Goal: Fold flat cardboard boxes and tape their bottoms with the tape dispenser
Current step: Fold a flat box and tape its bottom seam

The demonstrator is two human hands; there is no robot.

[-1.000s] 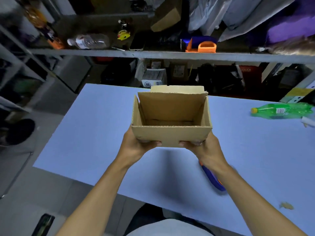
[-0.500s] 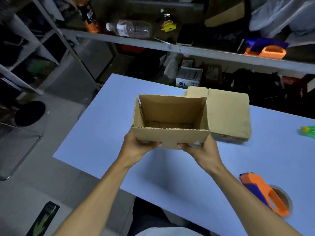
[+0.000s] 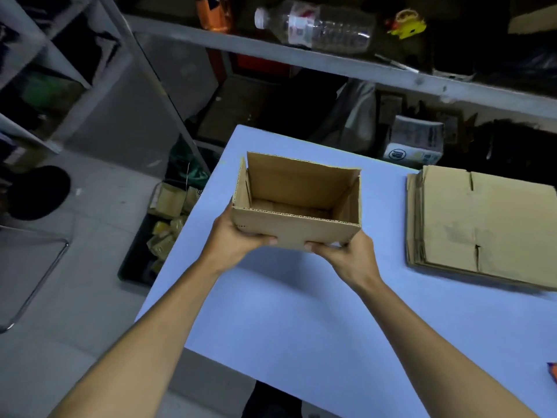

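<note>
An erected brown cardboard box (image 3: 297, 226), open side up, is held above the left part of the blue table (image 3: 301, 321). My left hand (image 3: 233, 241) grips its near left bottom corner. My right hand (image 3: 346, 254) grips the near right bottom edge. A stack of flat cardboard boxes (image 3: 485, 227) lies on the table to the right. Only an orange and blue sliver of the tape dispenser (image 3: 553, 376) shows at the right edge.
A black crate with small yellowish packs (image 3: 164, 236) sits on the floor left of the table. A grey metal shelf (image 3: 331, 64) behind the table carries a clear plastic bottle (image 3: 316, 25). A chair frame (image 3: 33, 273) stands at far left.
The view has swung left and the box has moved toward the table's left edge. The flat stack now lies farther right, and the tape dispenser has almost left the frame.
</note>
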